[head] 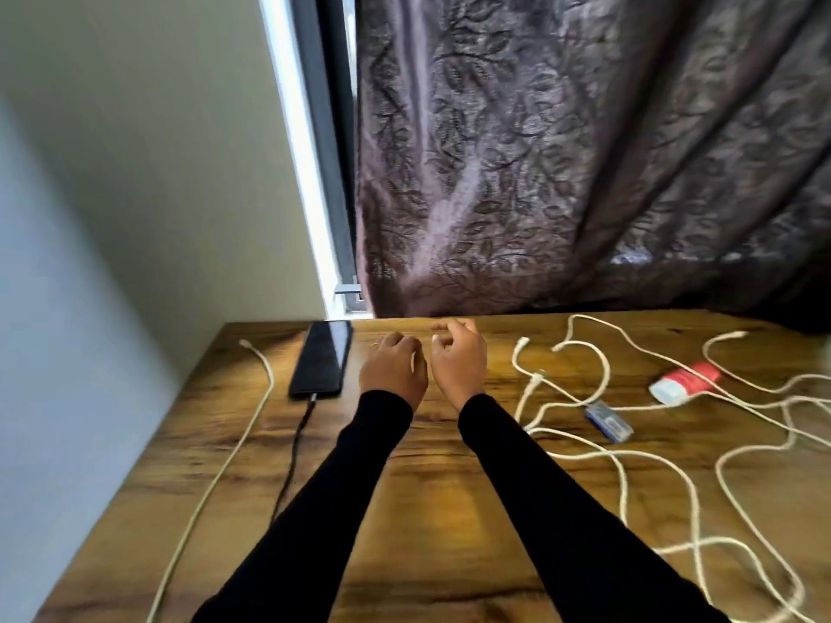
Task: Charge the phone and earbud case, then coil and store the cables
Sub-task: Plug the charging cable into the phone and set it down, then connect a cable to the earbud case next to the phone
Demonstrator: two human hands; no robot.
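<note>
A black phone (pixel 323 357) lies face up at the back left of the wooden table (pixel 431 510), with a dark cable (pixel 294 447) plugged into its near end. My left hand (pixel 393 368) hovers just right of the phone, fingers loosely curled, holding nothing. Beside it my right hand (pixel 458 359) is held the same way, fingers loosely curled and empty. One white cable (pixel 234 447) runs along the table's left side. Several tangled white cables (pixel 602 397) sprawl across the right half. I cannot make out an earbud case.
A red and white object (pixel 685 382) and a small blue device (pixel 609 422) lie among the cables on the right. A patterned dark curtain (pixel 584 150) hangs behind the table's far edge. A pale wall (pixel 112 195) borders the left.
</note>
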